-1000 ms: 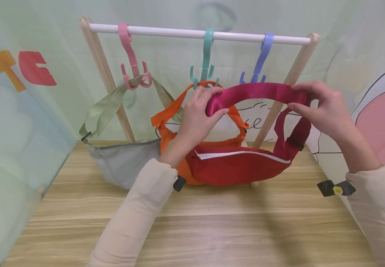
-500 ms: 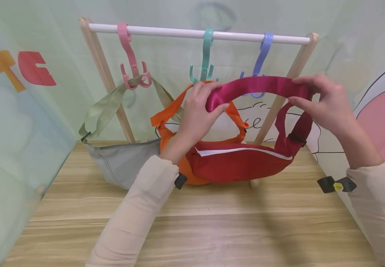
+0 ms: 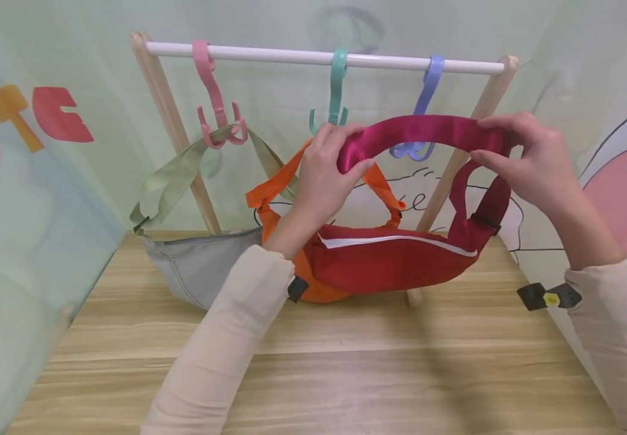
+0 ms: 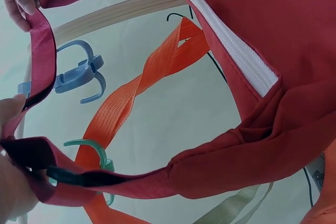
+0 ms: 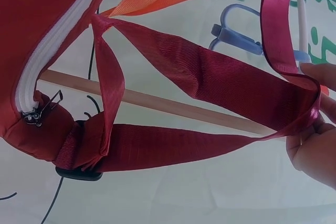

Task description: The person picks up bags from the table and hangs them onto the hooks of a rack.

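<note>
A red waist bag (image 3: 395,266) with a white zipper hangs by its crimson strap (image 3: 422,128), stretched in an arch between my two hands. My left hand (image 3: 327,166) pinches the strap's left part between thumb and fingers. At the strap's right end, my right hand (image 3: 533,157) pinches it the same way; below, a strap loop runs down to a black buckle (image 5: 79,172). Behind the arch, the blue hook (image 3: 412,150) dangles from the rail, its upper stem partly covered by the strap. In the left wrist view the bag's red body (image 4: 273,35) fills the upper right.
A white rail (image 3: 281,55) on wooden legs carries pink (image 3: 217,109), green (image 3: 336,90) and blue hooks. A grey bag (image 3: 205,260) hangs from the pink hook. An orange bag (image 3: 308,272) is behind the red one, its strap at the green hook. Wooden tabletop (image 3: 346,368) lies below.
Both hands have risen slightly, lifting the strap and the red bag. More of the blue hook's lower prongs now shows beneath the strap, and the strap crosses its stem.
</note>
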`<state>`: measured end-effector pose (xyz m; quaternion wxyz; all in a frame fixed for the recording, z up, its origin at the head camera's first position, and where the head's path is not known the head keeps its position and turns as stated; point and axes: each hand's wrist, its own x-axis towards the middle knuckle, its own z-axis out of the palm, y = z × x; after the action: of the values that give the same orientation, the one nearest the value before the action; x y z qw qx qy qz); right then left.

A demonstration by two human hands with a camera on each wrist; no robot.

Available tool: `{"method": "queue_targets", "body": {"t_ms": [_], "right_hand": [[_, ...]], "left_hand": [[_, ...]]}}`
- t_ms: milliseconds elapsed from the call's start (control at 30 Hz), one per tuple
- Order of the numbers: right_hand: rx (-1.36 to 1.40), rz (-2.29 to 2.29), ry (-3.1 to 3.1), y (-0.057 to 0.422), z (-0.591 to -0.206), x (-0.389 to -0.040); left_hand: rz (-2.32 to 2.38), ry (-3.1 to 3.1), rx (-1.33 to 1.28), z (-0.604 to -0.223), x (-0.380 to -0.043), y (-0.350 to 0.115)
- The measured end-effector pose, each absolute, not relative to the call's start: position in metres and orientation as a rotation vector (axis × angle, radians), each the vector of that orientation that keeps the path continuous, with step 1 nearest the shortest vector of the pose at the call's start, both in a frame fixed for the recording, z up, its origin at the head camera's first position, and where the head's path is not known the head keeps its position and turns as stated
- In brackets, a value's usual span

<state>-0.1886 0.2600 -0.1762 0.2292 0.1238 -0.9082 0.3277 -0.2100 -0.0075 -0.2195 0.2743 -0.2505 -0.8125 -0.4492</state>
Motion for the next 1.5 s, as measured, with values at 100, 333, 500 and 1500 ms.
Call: {"method": "queue_targets", "body": {"t_ms": [100,333,500,1500], "right_hand": [[0.328,0.897,-2.511,0.260,-0.174,-0.189],[0.277,0.852,-2.566,0.258,-0.169,-0.192],[0.282,0.852,-2.559,0.257,-0.167,-0.194],[0.301,0.838,-2.585,0.257,-0.172,-0.199]], "left_hand": [[-1.201,-2.179,-0.677,-0.218,-0.212,-0.007],[-1.184,-2.164,-0.668,-0.212,-0.216,-0.006],[-1.165,-2.163,-0.647,-0.209,-0.217,-0.005],[-1.108,-2.182,-0.631,-0.210,-0.222,-0.006]]}}
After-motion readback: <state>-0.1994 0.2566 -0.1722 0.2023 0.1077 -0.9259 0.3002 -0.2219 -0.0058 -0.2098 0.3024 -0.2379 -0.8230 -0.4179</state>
